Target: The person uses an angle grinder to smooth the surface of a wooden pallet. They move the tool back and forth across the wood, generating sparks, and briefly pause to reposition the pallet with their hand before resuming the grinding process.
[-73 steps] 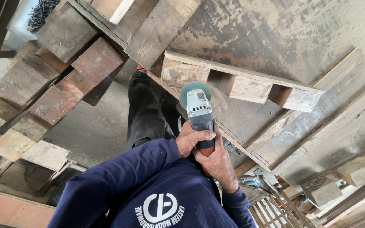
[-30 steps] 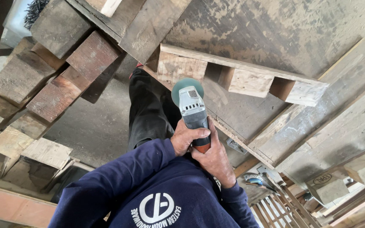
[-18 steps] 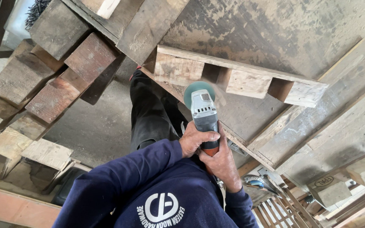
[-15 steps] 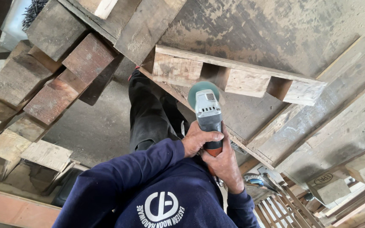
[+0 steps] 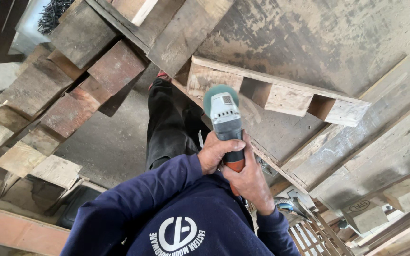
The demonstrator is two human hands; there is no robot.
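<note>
You grip an angle grinder (image 5: 226,128) in both hands, holding it out over a weathered wooden pallet (image 5: 271,92) that runs from the middle to the right of the scene. Your left hand (image 5: 217,151) is closed round the grey body just behind the head; your right hand (image 5: 250,182) is wrapped about the orange rear of the handle, nearer to you. Both hold the tool firmly, fingers fully curled. The green disc at the far end sits against the pallet's pale block and board edge.

A white round emblem with curved lettering shows on the chest of your navy sweatshirt (image 5: 176,227), near the bottom of the view. An oval stamp marks a pale wooden block (image 5: 364,211) low on the right. More pallets of reddish and grey boards (image 5: 77,95) are stacked on the left, and a bundle of dark nails (image 5: 55,12) lies in the far left corner.

Compared with half a second earlier, the grinder's head sits slightly farther left along the pallet; your grip is unchanged.
</note>
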